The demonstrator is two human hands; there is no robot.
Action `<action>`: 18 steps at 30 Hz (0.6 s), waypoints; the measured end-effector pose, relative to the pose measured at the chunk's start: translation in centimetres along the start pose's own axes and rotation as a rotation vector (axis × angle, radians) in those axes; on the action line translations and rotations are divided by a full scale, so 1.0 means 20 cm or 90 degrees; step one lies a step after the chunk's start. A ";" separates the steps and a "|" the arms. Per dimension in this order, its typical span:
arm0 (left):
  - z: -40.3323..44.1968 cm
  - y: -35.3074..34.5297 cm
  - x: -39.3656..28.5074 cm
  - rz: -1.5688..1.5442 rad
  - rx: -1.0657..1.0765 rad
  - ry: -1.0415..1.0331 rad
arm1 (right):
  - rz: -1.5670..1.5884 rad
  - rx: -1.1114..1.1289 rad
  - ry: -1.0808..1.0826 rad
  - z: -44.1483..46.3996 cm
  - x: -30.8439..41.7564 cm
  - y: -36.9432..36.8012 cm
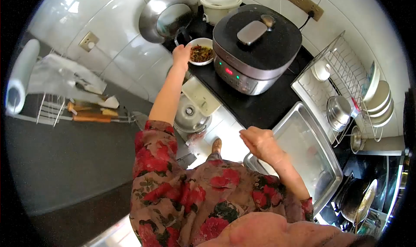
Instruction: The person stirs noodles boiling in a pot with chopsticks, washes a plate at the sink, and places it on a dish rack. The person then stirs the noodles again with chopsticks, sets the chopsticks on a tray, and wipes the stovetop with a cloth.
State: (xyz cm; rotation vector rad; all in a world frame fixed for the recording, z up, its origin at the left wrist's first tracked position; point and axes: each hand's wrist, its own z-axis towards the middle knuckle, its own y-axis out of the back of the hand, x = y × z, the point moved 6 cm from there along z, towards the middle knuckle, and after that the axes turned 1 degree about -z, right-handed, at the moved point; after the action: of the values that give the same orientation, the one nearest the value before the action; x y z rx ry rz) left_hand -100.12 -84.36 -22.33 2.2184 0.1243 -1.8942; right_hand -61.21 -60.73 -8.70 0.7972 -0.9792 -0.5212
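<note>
My left hand (181, 56) reaches to the left rim of a white bowl (202, 52) with dark, reddish-brown food in it, on the black counter (234, 100). Its fingers are closed at the rim. Right of the bowl stands a large cooker (260, 47) with a black lid and lit red and green lights. My right hand (258, 142) is held in front of my body near the sink's left edge, fingers bent together; what they hold, if anything, is hidden.
A metal pan (168, 14) leans on the wall by a white pot (220, 2). The steel sink (303, 156) lies right, below a dish rack (342, 69) with bowls. A wok (359, 203) is at lower right. A wire shelf (47, 108) hangs left.
</note>
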 end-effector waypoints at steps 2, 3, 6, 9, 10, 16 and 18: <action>0.22 -0.01 0.01 0.047 0.057 0.030 | 0.002 0.072 -0.004 0.12 -0.02 -0.08; 0.26 -0.01 -0.01 0.043 -0.006 0.012 | 0.017 0.089 -0.011 0.16 -0.03 -0.11; 0.48 -0.05 0.01 0.051 0.035 0.070 | 0.028 0.132 -0.059 0.20 -0.09 -0.19; 0.42 -0.09 -0.13 0.032 0.051 0.075 | 0.020 0.156 -0.105 0.19 -0.17 -0.22; 0.45 -0.11 -0.12 0.025 0.044 0.114 | 0.019 0.154 -0.115 0.19 -0.19 -0.22; 0.49 -0.17 -0.11 -0.009 0.054 0.015 | 0.016 0.143 -0.167 0.18 -0.24 -0.18; 0.53 -0.15 -0.10 0.002 0.088 -0.036 | 0.021 0.132 -0.177 0.16 -0.25 -0.16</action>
State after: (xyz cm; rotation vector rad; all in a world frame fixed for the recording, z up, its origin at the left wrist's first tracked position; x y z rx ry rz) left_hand -111.33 -83.63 -22.26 2.2465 -0.0203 -2.0179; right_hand -66.45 -60.32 -12.81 0.9063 -1.3174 -0.5168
